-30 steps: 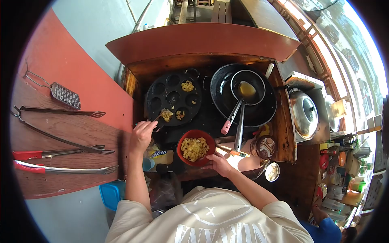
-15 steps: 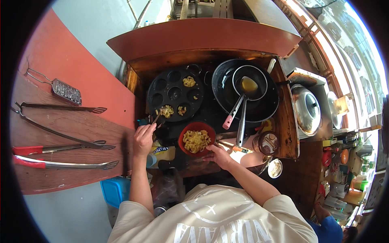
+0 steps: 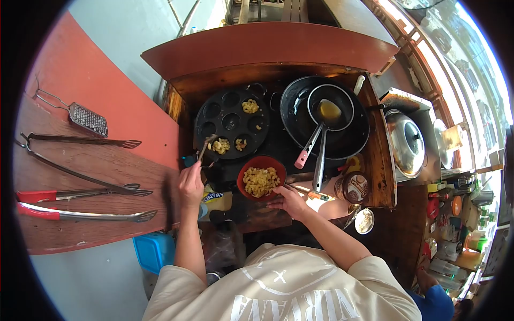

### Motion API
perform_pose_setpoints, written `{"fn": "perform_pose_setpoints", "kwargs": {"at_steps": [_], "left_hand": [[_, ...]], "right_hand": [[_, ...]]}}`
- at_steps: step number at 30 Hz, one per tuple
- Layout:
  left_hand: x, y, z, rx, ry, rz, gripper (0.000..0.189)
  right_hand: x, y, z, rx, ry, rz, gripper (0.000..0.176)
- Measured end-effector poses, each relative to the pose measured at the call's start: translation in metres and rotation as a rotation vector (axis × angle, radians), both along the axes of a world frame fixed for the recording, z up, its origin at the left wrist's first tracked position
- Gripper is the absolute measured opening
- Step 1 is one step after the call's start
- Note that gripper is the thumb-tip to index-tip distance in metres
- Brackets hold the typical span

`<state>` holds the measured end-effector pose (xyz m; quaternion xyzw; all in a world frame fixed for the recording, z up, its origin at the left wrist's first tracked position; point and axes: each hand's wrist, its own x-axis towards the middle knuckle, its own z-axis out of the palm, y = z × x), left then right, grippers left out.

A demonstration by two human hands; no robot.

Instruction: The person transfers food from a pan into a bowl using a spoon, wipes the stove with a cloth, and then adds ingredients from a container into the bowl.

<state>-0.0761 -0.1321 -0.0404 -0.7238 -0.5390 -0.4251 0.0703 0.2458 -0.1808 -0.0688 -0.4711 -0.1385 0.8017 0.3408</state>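
Note:
My left hand (image 3: 191, 184) is closed around the handle of a small spoon (image 3: 208, 142), whose head is at the left edge of a dark round pan (image 3: 231, 122) with several cups. Some cups hold yellow pieces (image 3: 250, 106), among them the two nearest me. My right hand (image 3: 290, 201) grips the rim of a red bowl (image 3: 281, 170) just in front of the pan. Chopped yellow food (image 3: 261, 182) fills much of the bowl.
A large black wok (image 3: 292, 101) holds a strainer and a ladle with yellow liquid (image 3: 329, 110). Tongs (image 3: 85, 217) and a grater (image 3: 88, 121) hang at the left. A lidded steel pot (image 3: 405, 143) stands right. Part of another person (image 3: 435, 302) shows lower right.
My left hand has shifted slightly, and the spoon's head has moved left from the food to the pan's edge. The red bowl has moved a little right and nearer the pan.

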Motion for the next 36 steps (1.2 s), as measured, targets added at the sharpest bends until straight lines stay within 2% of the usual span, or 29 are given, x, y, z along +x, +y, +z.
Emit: {"fn": "perform_pose_setpoints", "kwargs": {"at_steps": [1,3,5,7,11,14,18,21,24,26,28,30,32,36], "left_hand": [[0.000,-0.006,-0.005,0.000,0.000,-0.002,0.022],[0.002,-0.019,-0.016,-0.077,-0.074,0.163,0.019],[0.002,-0.023,-0.023,-0.097,-0.050,0.150,0.019],[0.010,-0.023,-0.017,-0.077,0.000,0.027,0.019],[0.014,0.000,-0.010,0.039,0.028,-0.003,0.020],[0.008,0.007,-0.012,-0.045,0.091,-0.063,0.020],[0.014,0.002,-0.013,-0.029,0.107,-0.077,0.020],[0.015,0.003,-0.020,-0.051,0.043,0.007,0.019],[0.018,0.001,-0.033,-0.070,-0.067,0.123,0.017],[0.026,-0.010,-0.040,-0.245,-0.432,0.253,0.018],[0.032,-0.016,-0.049,-0.275,-0.495,0.262,0.020],[0.040,-0.018,-0.052,-0.308,-0.557,0.270,0.023],[0.052,-0.014,-0.049,-0.391,-0.781,0.264,0.024],[0.059,-0.009,-0.037,-0.466,-0.978,0.273,0.025]], "right_hand": [[0.000,-0.001,0.000,-0.008,0.005,-0.008,0.045],[0.001,-0.002,-0.006,0.003,0.016,-0.009,0.045],[0.001,-0.003,-0.010,0.016,0.026,-0.006,0.044],[0.001,-0.003,-0.007,-0.003,0.006,-0.013,0.044],[0.002,-0.002,-0.003,-0.005,0.022,-0.001,0.049],[0.002,0.000,-0.003,0.026,0.014,-0.007,0.048],[0.004,0.002,-0.003,-0.002,-0.013,-0.001,0.048],[0.004,0.003,0.001,-0.004,-0.018,0.006,0.049],[0.005,0.006,0.007,0.011,-0.034,0.022,0.050],[0.003,0.009,0.009,0.028,-0.035,0.029,0.051],[0.000,0.011,0.010,0.005,-0.063,0.006,0.045],[-0.001,0.014,0.013,0.009,-0.052,0.009,0.048],[-0.002,0.016,0.014,0.015,-0.041,0.014,0.051],[-0.004,0.018,0.021,0.024,-0.037,0.006,0.050]]}}
